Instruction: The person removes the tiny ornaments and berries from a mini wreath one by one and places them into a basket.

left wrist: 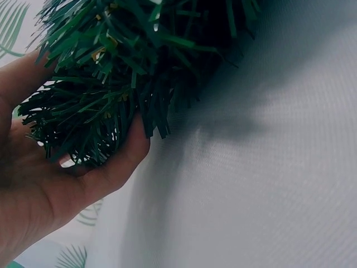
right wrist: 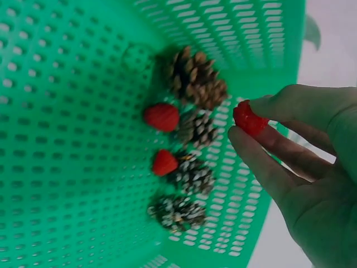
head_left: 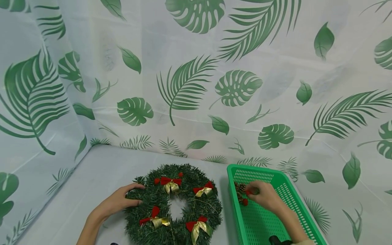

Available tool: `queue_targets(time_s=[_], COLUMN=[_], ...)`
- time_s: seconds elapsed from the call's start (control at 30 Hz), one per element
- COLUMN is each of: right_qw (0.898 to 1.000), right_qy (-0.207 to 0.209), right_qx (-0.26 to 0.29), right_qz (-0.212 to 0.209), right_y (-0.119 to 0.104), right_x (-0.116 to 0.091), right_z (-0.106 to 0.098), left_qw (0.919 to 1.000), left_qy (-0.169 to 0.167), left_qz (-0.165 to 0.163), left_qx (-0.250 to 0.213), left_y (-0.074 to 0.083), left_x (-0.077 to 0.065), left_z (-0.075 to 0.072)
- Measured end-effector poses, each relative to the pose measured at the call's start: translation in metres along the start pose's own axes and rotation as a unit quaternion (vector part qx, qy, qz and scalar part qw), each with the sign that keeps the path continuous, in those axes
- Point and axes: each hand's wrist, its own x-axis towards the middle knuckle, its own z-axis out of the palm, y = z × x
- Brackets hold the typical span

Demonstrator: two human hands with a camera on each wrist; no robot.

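A round green artificial wreath (head_left: 211, 206) lies on the white table, trimmed with several red bows that have gold ribbon tails. My left hand (head_left: 114, 204) grips its left edge; in the left wrist view, thumb and fingers curl round the bristly greenery. To the right, my right hand (head_left: 264, 194) is over a green plastic basket (head_left: 235, 204). Between its thumb and fingertips it pinches a red berry ornament (right wrist: 249, 118), clear in the right wrist view. Below lie several pine cones (right wrist: 195, 78) and two more red berries, one (right wrist: 162, 117) beside the other (right wrist: 165, 162).
Perforated basket walls (right wrist: 262, 33) rise around the right hand. Behind the white tabletop (head_left: 101, 170) hangs a white curtain (head_left: 190, 132) printed with green leaves. Small red berries (head_left: 157, 181) and a thin gold bead string (head_left: 202, 201) also sit on the wreath.
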Motion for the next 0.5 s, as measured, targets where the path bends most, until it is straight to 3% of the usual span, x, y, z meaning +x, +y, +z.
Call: queue_targets(time_s=[0.5], right_qw=[0.997], right_qy=[-0.034], right_qx=[-0.007], right_qz=[0.074], right_y=[0.033], right_x=[0.006], right_z=[0.014], left_qw=[1.0], left_qy=[-0.003], left_qz=[-0.008], left_qx=[-0.005], left_y=[0.002], left_x=[-0.001], left_z=[0.001])
